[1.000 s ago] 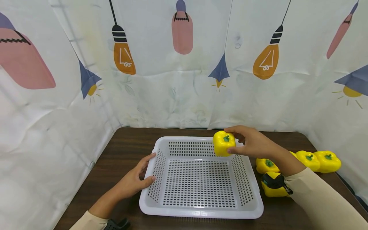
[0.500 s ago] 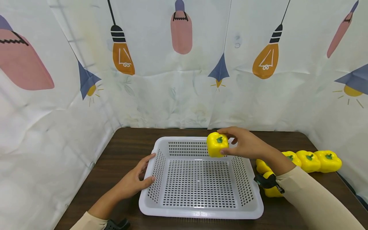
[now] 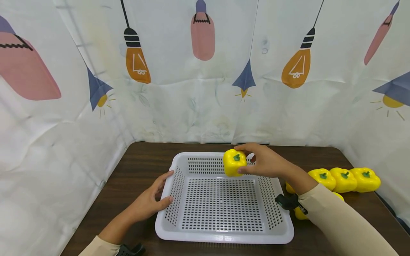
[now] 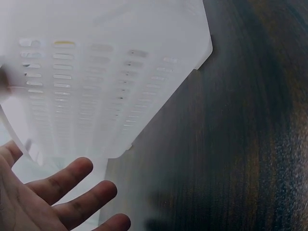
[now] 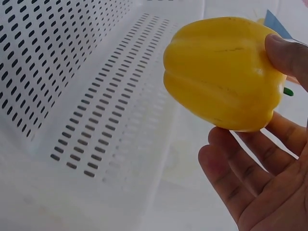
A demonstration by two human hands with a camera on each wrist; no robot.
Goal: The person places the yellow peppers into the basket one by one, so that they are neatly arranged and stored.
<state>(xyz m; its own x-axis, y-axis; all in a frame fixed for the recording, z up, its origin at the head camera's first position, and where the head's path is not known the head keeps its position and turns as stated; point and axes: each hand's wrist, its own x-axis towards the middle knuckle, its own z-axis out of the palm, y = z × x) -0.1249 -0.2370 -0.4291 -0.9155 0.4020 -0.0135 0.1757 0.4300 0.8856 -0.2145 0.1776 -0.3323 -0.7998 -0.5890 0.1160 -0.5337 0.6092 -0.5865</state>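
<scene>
A yellow bell pepper (image 3: 235, 162) with a green stem is pinched between the thumb and fingers of my right hand (image 3: 264, 161). It hangs over the back part of a white perforated plastic basket (image 3: 224, 237), above its floor. In the right wrist view, the thumb presses one side of the pepper (image 5: 224, 72) and fingertips support it from below. My left hand (image 3: 148, 199) rests on the basket's left rim with thumb and index finger spread along it. In the left wrist view, the other fingers (image 4: 86, 204) stretch out beside the basket wall (image 4: 110, 77), apart from it.
Several more yellow peppers (image 3: 344, 179) lie on the dark wooden table (image 3: 150, 156) to the basket's right, some hidden behind my right forearm. A white patterned cloth (image 3: 179, 113) hangs behind the table and along its sides.
My right hand has moved left with the pepper, further over the basket, and slightly lower. The left hand and the basket stay put.
</scene>
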